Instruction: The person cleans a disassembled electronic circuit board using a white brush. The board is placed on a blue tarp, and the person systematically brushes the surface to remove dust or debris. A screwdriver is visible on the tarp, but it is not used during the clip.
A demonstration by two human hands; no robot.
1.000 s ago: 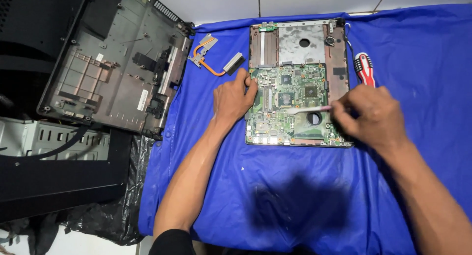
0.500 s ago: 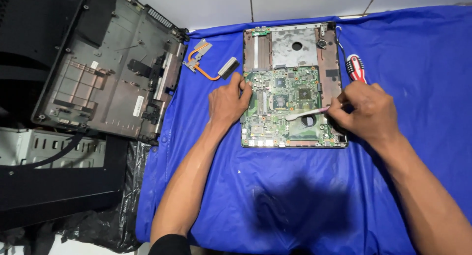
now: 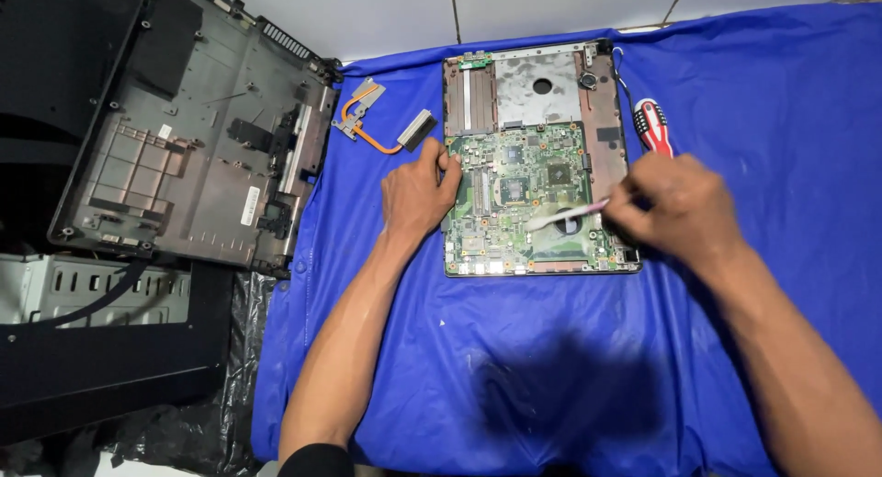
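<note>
Laptop shell [image 3: 606, 137]: a flat open tray of brownish-grey plastic and dull metal on the blue cloth [image 3: 781, 284]; its long axis runs away from the person.
Inside the shell: the green motherboard [image 3: 524, 201] fills the nearer half, dense with small chips and connectors; the farther half is bare metal plate with one round hole.
Right hand [image 3: 671, 206]: clenched around a thin pale brush [image 3: 565, 215] — only the front part of the brush shows.
Brush direction: it lies almost level, the long axis across the board, the tip pointing to the person's left and touching the board just beside the round fan opening.
Left hand [image 3: 416, 194]: pressed flat on the cloth at the left edge of the shell, fingertips on the board's rim, grasping nothing.
Screwdriver [image 3: 651, 125]: red and white handle, on the cloth just right of the shell.
Heat pipe [image 3: 381, 123]: bent copper tube with grey metal ends — it lies left of the shell.
Bottom cover [image 3: 193, 137]: dark plastic, ribbed inside, at far left.
</note>
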